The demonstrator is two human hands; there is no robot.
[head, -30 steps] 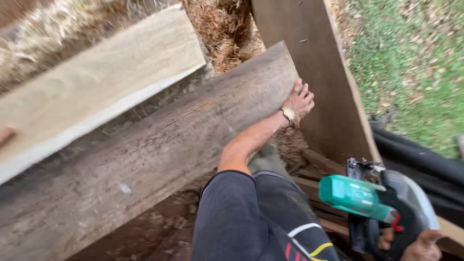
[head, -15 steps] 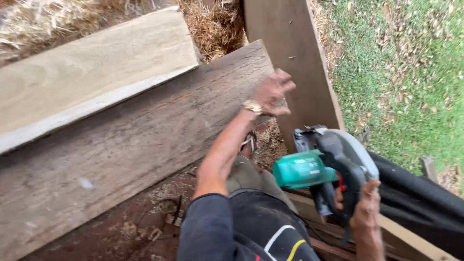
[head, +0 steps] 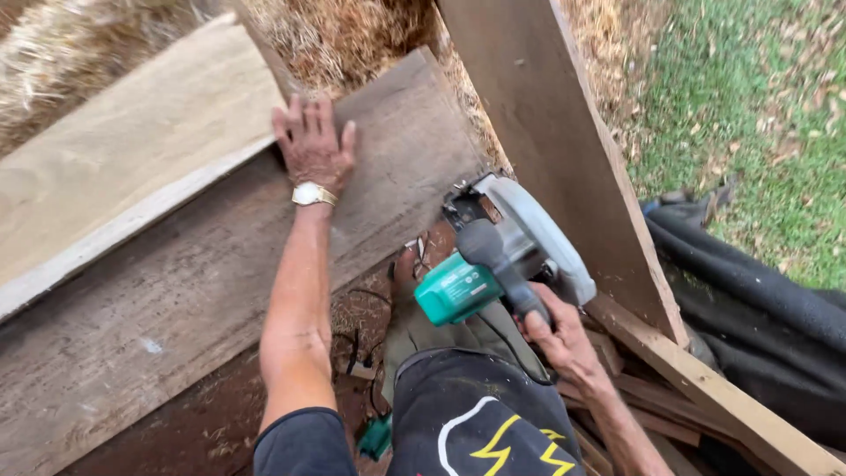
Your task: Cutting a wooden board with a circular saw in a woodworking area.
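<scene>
My left hand (head: 313,141) lies flat, fingers spread, on the weathered grey plank (head: 176,291), close to its upper edge where a paler plank (head: 123,167) lies alongside. A gold wristwatch (head: 309,194) sits on that wrist. My right hand (head: 555,330) grips the black handle of a circular saw (head: 502,256) with a green motor housing and a grey blade guard. The saw hangs just off the grey plank's right end, above my knee.
A wide brown board (head: 546,132) leans at the right, with a lighter wooden beam (head: 705,388) running below it. Dark fabric (head: 749,300) lies on the grass (head: 758,115) at the right. Dry straw (head: 344,35) fills the top. Reddish soil shows below the plank.
My left hand slid from the grey plank's right end leftward onto its top face and flattened. The saw in my right hand rose and came closer to the plank's end.
</scene>
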